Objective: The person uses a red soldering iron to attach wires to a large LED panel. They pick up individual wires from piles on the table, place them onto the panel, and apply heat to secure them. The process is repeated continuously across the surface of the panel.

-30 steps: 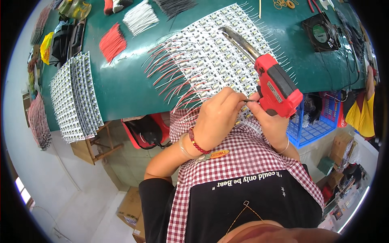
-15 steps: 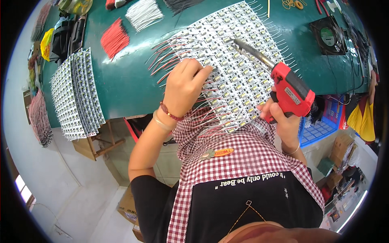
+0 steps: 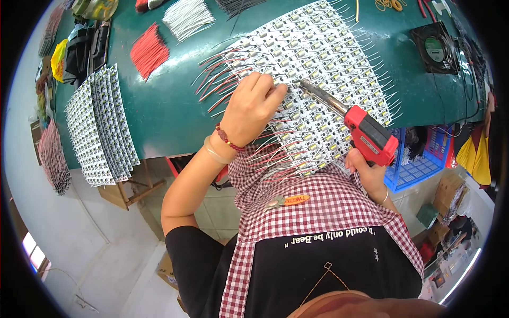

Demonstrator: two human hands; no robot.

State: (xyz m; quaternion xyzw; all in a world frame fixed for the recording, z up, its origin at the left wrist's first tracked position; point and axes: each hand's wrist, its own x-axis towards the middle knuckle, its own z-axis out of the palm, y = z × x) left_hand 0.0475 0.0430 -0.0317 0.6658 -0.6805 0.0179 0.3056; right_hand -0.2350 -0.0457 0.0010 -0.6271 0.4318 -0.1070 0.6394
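A large white panel of small circuit boards (image 3: pixel 318 40) lies across the table's near edge, with red, white and black wires sticking out along its sides. Over its left part is my left hand (image 3: pixel 253 108), thumb and fingers pinched together; what they hold is hidden. My right hand (image 3: pixel 367 170) is wrapped round the handle of a red and black soldering gun (image 3: pixel 371 137). The gun's dark metal tip points left, down at the panel, a short way right of my left fingertips.
Bundles of red wires (image 3: pixel 149 52), white wires (image 3: pixel 187 20) and dark wires (image 3: pixel 238 4) lie on the green table (image 3: pixel 159 114). Several more board panels (image 3: pixel 95 130) are stacked at the left edge. A black fan (image 3: pixel 435 49) stands at the right, above a blue crate (image 3: pixel 413 169).
The soldering gun has come nearer to me and slightly left, its tip now closer to my left fingertips. My left hand has shifted a little to the right.
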